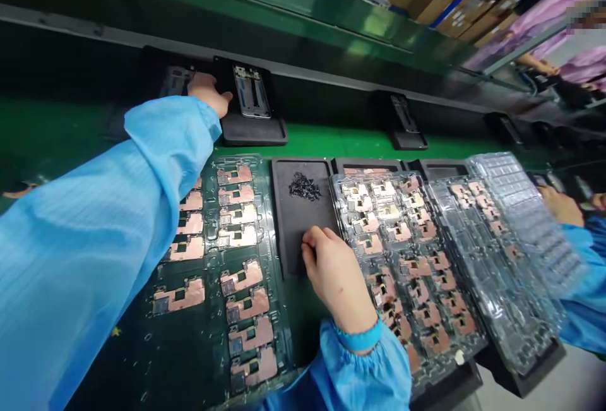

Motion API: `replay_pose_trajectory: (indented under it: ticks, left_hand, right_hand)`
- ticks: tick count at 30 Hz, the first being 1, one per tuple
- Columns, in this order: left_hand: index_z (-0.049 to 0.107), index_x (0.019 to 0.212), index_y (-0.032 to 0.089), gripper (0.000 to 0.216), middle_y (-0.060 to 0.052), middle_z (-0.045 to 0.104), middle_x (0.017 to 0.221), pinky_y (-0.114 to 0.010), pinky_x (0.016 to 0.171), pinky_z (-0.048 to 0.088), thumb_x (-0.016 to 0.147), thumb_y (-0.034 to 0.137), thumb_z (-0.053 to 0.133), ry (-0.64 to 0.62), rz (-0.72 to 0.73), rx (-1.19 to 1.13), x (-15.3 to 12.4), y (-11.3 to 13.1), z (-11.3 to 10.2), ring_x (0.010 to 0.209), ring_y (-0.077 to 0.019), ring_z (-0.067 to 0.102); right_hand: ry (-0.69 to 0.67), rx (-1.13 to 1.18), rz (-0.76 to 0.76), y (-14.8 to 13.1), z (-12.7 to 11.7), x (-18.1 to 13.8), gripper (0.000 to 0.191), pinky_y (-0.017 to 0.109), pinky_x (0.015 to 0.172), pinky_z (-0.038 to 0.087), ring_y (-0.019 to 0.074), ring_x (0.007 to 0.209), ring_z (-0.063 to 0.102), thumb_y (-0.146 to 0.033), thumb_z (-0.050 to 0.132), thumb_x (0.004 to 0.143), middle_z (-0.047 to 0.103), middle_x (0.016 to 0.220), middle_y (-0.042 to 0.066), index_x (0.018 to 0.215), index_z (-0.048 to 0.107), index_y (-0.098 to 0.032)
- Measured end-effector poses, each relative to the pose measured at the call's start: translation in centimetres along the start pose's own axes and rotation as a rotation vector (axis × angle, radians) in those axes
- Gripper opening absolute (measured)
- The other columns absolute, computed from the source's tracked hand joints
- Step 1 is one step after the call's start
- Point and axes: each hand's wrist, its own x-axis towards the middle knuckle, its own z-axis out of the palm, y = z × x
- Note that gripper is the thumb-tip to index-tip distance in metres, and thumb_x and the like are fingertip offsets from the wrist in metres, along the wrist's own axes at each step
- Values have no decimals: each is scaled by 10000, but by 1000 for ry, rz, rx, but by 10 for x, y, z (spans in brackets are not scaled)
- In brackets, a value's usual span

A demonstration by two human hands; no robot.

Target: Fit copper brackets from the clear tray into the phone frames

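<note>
Tray [291,228] bearing black pieces [304,187] lies partly under your right hand [334,272], grip together; your left hand [208,92] sits between phone frames [252,91], grip I cannot tell. Pinch lightly, sleeves [372,367] off circuit boards [262,332].

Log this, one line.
left hand: between phone frames; right hand: closed over black tray, contents unseen; black pieces: same tray; circuit boards: clear trays

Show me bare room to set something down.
Green surface lies bare between the black holder just right of the left hand and the next holder rightward. Smaller patch: dark tray, below the black bits, left of the right hand. Clear trays of circuit boards crowd both sides.
</note>
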Motion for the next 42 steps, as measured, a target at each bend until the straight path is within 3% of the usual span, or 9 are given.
replay_pose_trajectory:
  ticks: [5,9,12,16,21,27,34,39,42]
  left_hand:
    - [594,1390,146,449,-82,662,1339,-403,1165,377,964,281,627,-54,218,206,-28,-8,-44,1323,-271,539]
    - [684,1299,193,409,-64,659,1315,-557,1190,312,899,144,618,-159,350,384,-57,-60,-97,1327,-354,519]
    - [721,1232,185,348,-96,659,1296,-582,1165,342,896,171,631,-221,349,465,-63,-101,-116,1274,-380,549]
    - [744,1187,217,295,-71,650,1312,-416,1157,365,960,253,559,-274,391,455,-54,-129,-120,1268,-306,562]
    - [734,1210,229,347,-42,640,1319,-408,1170,323,884,281,626,-367,452,363,-54,-140,-122,1342,-308,494]
    - [614,1334,224,370,0,587,1362,-371,1217,260,998,314,488,-220,478,329,-81,-142,-138,1333,-219,445]
    - [693,1256,193,379,-80,611,1311,-438,1176,309,950,376,564,-232,513,342,-104,-142,-141,1334,-330,472]
    - [667,1304,207,410,-91,627,1352,-404,1137,368,936,378,604,-71,250,234,-96,-139,-128,1287,-294,534]
    - [634,1311,104,426,-200,646,1283,-482,1055,437,951,327,582,36,30,259,-81,-139,-125,1228,-359,581]
  right_hand:
    - [221,94,91,-11,6,43,126,305,651,372,216,745,621,-217,558,993,667,843,58,898,633,-182]
    - [301,150,137,-15,19,65,159,308,663,381,234,787,638,-300,587,982,696,858,75,909,660,-180]
    - [342,144,141,-16,24,69,179,314,664,377,245,791,634,-333,591,962,698,846,78,895,672,-187]
    - [355,160,164,-17,27,71,180,318,654,369,239,736,617,-330,573,946,704,829,71,885,670,-191]
    - [326,158,145,-20,31,73,151,346,714,418,265,803,633,-267,519,951,707,888,107,922,637,-178]
    - [369,99,53,-15,40,74,118,406,786,466,305,898,629,-186,442,920,658,938,165,919,560,-180]
    - [407,320,7,-6,31,66,37,385,715,476,247,729,621,-265,469,892,627,807,76,901,480,-231]
    - [422,431,-37,-12,25,63,118,347,686,519,221,720,655,-295,475,881,646,827,61,973,479,-222]
    - [408,420,-49,-10,24,61,133,335,666,507,220,707,661,-282,468,890,664,841,67,1000,489,-212]
